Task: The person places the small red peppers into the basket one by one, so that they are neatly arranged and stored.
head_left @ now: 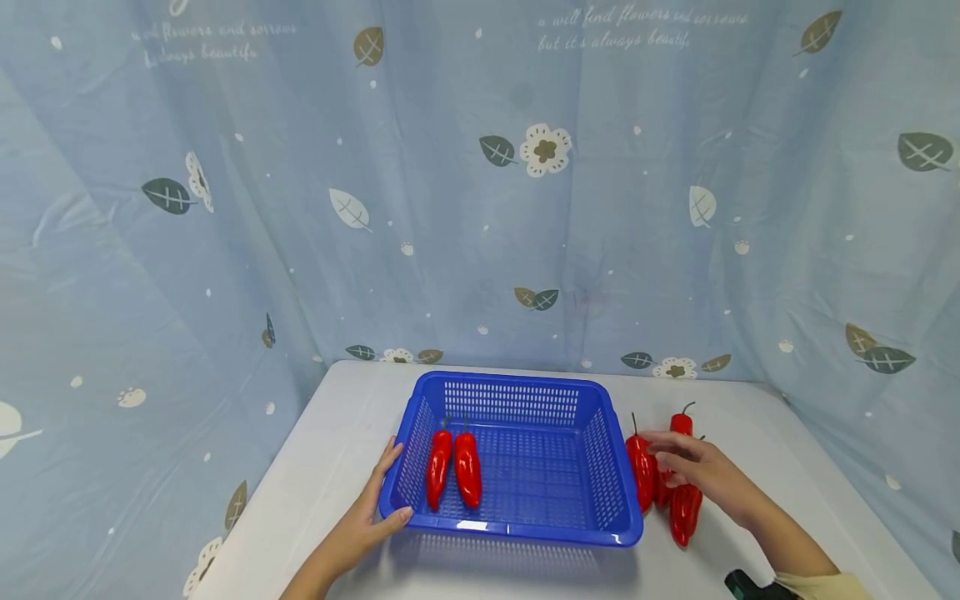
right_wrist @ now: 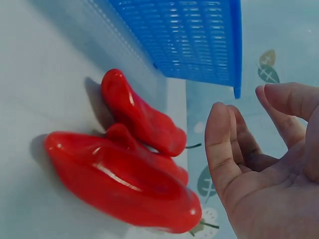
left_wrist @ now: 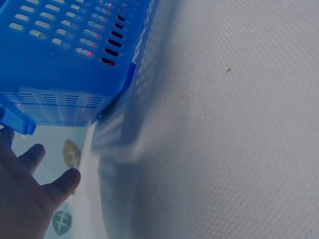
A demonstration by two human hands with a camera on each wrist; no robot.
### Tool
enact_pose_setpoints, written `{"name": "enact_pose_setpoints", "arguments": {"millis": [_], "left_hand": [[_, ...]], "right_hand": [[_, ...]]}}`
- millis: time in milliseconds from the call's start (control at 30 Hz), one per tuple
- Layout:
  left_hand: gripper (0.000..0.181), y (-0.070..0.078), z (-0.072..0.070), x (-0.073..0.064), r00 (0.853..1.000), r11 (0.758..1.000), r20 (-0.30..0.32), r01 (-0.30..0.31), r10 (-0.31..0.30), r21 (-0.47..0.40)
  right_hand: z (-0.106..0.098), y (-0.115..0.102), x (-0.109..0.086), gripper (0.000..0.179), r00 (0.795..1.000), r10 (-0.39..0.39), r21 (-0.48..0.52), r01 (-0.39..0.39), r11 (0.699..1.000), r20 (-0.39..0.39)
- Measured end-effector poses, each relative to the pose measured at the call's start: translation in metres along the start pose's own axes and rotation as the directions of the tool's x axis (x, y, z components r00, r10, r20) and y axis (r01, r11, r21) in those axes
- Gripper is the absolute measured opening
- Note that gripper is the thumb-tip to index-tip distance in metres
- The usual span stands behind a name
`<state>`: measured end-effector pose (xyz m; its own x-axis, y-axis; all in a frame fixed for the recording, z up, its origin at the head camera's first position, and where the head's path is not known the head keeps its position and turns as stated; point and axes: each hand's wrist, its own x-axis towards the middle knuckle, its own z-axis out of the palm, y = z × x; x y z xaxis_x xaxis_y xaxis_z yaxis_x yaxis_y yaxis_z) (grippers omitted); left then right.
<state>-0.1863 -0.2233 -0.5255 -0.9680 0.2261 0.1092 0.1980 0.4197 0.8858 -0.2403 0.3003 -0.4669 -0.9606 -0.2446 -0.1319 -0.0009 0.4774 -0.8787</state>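
The right hand [head_left: 701,469], fingers parted and empty, is near red peppers [head_left: 684,512] beside the blue basket [head_left: 555,531]; the left hand [head_left: 362,514] has fingers spread at its side. Probably better: pinch 1 pepper around the middle.

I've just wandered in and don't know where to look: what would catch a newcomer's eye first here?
Probably the bright blue basket in the middle of the white table, with two glossy red peppers lying inside toward its left. Next comes the cluster of red peppers on the table right of the basket, with the right hand close by. The left hand is at the basket's left side.
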Motion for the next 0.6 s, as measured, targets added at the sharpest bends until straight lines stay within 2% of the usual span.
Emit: {"name": "enact_pose_setpoints", "arguments": {"millis": [367, 600], "left_hand": [[0.089, 0.002, 0.0, -0.001, 1.0, 1.0, -0.003, 0.014, -0.014, 0.003], [0.089, 0.004, 0.001, -0.001, 1.0, 1.0, -0.001, 0.009, -0.009, -0.004]], "right_hand": [[-0.003, 0.014, -0.009, 0.055, 0.996, 0.055, 0.005, -0.055, 0.998, -0.069], [-0.005, 0.027, -0.016, 0.055, 0.982, 0.126, 0.004, -0.127, 0.992, -0.141]]}}
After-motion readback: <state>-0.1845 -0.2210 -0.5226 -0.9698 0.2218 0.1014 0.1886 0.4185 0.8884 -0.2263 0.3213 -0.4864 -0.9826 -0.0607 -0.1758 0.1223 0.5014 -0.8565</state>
